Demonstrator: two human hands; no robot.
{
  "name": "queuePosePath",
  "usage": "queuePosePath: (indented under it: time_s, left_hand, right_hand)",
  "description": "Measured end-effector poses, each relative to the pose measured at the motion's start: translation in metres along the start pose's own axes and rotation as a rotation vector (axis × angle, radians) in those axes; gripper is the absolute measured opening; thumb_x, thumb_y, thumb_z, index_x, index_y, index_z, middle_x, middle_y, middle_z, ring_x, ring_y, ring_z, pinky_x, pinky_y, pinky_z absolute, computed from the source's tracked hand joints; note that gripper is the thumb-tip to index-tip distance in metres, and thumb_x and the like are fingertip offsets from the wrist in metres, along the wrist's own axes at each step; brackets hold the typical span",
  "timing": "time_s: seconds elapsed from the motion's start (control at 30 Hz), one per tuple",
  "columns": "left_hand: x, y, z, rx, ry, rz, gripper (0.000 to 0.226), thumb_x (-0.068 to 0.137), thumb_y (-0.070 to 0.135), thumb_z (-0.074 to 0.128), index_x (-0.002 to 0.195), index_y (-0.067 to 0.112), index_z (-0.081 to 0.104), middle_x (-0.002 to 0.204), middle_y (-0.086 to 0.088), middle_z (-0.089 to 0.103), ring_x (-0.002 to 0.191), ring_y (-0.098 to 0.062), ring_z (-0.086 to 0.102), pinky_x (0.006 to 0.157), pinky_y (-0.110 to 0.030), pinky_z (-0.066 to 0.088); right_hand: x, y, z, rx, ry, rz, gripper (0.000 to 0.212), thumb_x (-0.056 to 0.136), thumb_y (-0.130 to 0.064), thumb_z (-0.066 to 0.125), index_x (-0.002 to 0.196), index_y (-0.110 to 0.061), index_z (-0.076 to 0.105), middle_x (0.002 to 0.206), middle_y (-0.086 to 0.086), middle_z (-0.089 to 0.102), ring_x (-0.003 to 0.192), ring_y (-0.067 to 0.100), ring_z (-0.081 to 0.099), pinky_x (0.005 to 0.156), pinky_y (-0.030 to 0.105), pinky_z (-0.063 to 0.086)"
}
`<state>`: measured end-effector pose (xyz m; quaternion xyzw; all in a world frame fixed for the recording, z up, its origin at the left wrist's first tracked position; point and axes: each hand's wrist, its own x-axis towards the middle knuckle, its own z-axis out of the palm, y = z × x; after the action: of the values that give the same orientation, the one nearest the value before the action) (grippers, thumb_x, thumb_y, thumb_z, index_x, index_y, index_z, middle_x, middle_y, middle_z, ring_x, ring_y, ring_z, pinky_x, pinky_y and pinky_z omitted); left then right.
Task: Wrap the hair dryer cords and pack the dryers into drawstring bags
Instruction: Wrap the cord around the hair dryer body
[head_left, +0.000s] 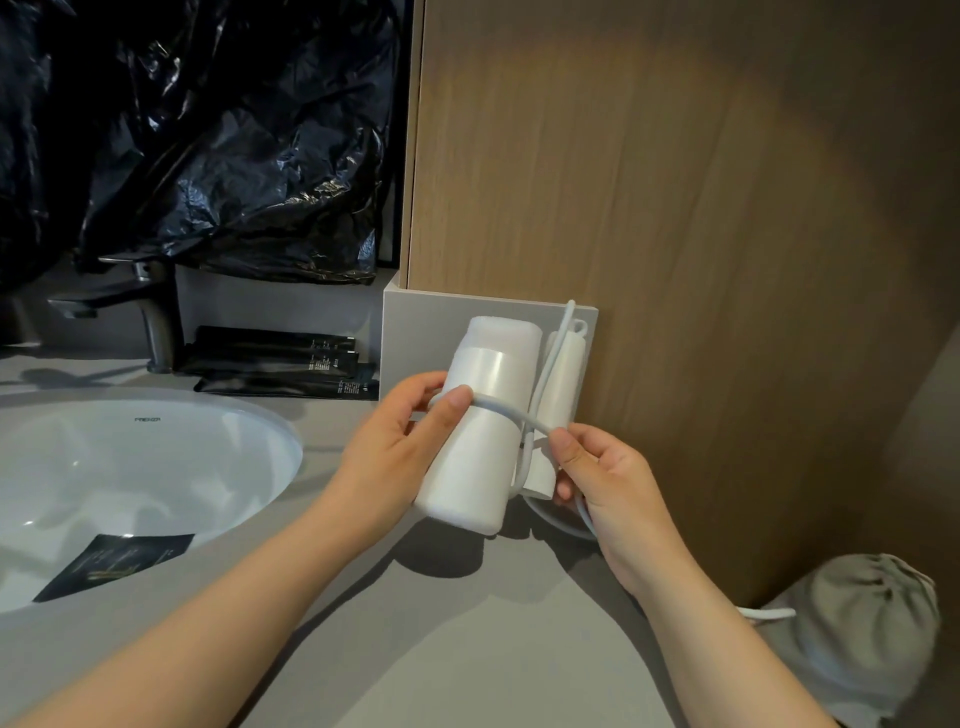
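A white hair dryer (483, 410) is held above the grey counter, barrel pointing away, its folded handle (563, 374) lying alongside on the right. My left hand (400, 457) grips the barrel from the left, the thumb pinning the white cord (506, 410) across it. My right hand (597, 483) pinches the same cord just right of the barrel, and more cord loops below that hand. A grey drawstring bag (862, 623), bulging and gathered at its mouth, lies at the lower right with a white cord end (769, 614) sticking out.
A white oval sink (171, 441) is set in the grey counter (441, 623) on the left, a dark card (114, 564) on its rim. Behind stand a dark faucet (150, 312), black sachets (280, 364) and black plastic sheeting (208, 130). A wooden panel (675, 208) rises on the right.
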<state>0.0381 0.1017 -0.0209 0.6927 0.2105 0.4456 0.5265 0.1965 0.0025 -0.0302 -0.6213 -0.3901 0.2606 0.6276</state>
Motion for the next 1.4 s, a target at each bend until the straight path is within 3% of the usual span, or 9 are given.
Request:
queuePosePath:
  time_s: [0.13, 0.37, 0.67, 0.83, 0.93, 1.03, 1.17, 1.3, 1.4]
  left_hand:
    - [0.000, 0.003, -0.001, -0.012, -0.036, 0.004, 0.037, 0.081, 0.050, 0.047, 0.106, 0.031, 0.065, 0.091, 0.010, 0.071, 0.077, -0.003, 0.067, 0.060, -0.017, 0.053]
    - [0.003, 0.003, -0.011, -0.166, -0.065, -0.139, 0.040, 0.085, 0.049, 0.049, 0.108, 0.021, 0.065, 0.094, -0.001, 0.071, 0.080, -0.014, 0.068, 0.063, -0.027, 0.055]
    - [0.001, -0.004, 0.000, 0.292, 0.251, 0.058, 0.023, 0.093, 0.041, 0.053, 0.103, 0.021, 0.057, 0.104, 0.006, 0.062, 0.088, -0.009, 0.061, 0.063, -0.015, 0.044]
    - [-0.011, -0.007, 0.006, 0.505, -0.031, 0.101, 0.082, 0.077, 0.060, 0.061, 0.147, 0.031, 0.029, 0.137, 0.014, 0.037, 0.115, -0.006, 0.048, 0.097, -0.028, 0.046]
    - [-0.012, -0.006, 0.006, 0.571, -0.120, 0.091, 0.116, 0.063, 0.053, 0.081, 0.152, 0.036, 0.009, 0.138, 0.022, 0.026, 0.117, 0.000, 0.040, 0.097, -0.020, 0.038]
    - [-0.011, -0.007, 0.002, 0.587, -0.134, 0.094, 0.127, 0.057, 0.047, 0.087, 0.153, 0.038, 0.004, 0.138, 0.024, 0.025, 0.117, 0.005, 0.037, 0.099, -0.020, 0.038]
    - [-0.010, -0.001, -0.003, 0.370, -0.063, 0.071, 0.106, 0.065, 0.028, 0.088, 0.147, 0.041, 0.023, 0.126, 0.022, 0.043, 0.105, 0.004, 0.050, 0.076, -0.008, 0.047]
    - [-0.008, -0.002, -0.005, 0.086, -0.033, 0.028, 0.081, 0.070, 0.012, 0.084, 0.137, 0.034, 0.045, 0.125, 0.012, 0.053, 0.099, 0.002, 0.058, 0.056, -0.013, 0.052]
    - [-0.009, -0.002, -0.002, 0.091, -0.095, 0.021, 0.084, 0.064, 0.032, 0.081, 0.137, 0.041, 0.041, 0.125, 0.018, 0.053, 0.093, 0.012, 0.058, 0.060, -0.018, 0.055]
  right_hand:
    - [-0.004, -0.006, -0.004, -0.043, -0.042, -0.029, 0.041, 0.075, -0.051, 0.057, 0.096, -0.018, 0.071, 0.062, -0.010, 0.064, 0.053, 0.005, 0.056, 0.056, 0.010, 0.048]
    - [-0.009, -0.012, -0.010, 0.004, -0.129, -0.086, 0.034, 0.074, -0.041, 0.058, 0.098, -0.019, 0.071, 0.065, -0.001, 0.065, 0.053, 0.007, 0.056, 0.058, 0.011, 0.049]
    - [-0.005, -0.006, -0.003, 0.075, 0.030, -0.078, 0.018, 0.086, -0.031, 0.062, 0.099, -0.022, 0.070, 0.072, -0.006, 0.072, 0.053, 0.007, 0.059, 0.057, 0.015, 0.052]
    - [-0.005, -0.007, -0.003, 0.047, 0.073, -0.078, 0.022, 0.086, -0.032, 0.062, 0.101, -0.019, 0.071, 0.071, -0.006, 0.072, 0.051, 0.005, 0.058, 0.054, 0.013, 0.050]
    - [-0.006, -0.007, -0.004, 0.004, 0.097, -0.083, 0.037, 0.075, -0.047, 0.061, 0.099, -0.021, 0.071, 0.076, -0.007, 0.073, 0.055, 0.006, 0.063, 0.054, 0.013, 0.050]
    - [-0.007, -0.008, -0.005, -0.007, 0.086, -0.087, 0.037, 0.073, -0.047, 0.061, 0.096, -0.020, 0.072, 0.075, -0.008, 0.073, 0.052, 0.006, 0.061, 0.053, 0.012, 0.050]
    - [-0.010, -0.013, -0.010, 0.048, 0.031, -0.129, 0.033, 0.074, -0.041, 0.059, 0.097, -0.021, 0.071, 0.082, -0.008, 0.074, 0.055, 0.009, 0.062, 0.057, 0.015, 0.052]
    - [-0.014, -0.017, -0.009, 0.107, -0.017, -0.147, 0.031, 0.075, -0.039, 0.057, 0.098, -0.025, 0.070, 0.092, -0.007, 0.075, 0.052, 0.009, 0.059, 0.059, 0.018, 0.054]
    - [-0.013, -0.017, -0.008, 0.161, 0.001, -0.107, 0.030, 0.073, -0.039, 0.058, 0.095, -0.024, 0.071, 0.087, -0.007, 0.075, 0.052, 0.010, 0.058, 0.058, 0.017, 0.053]
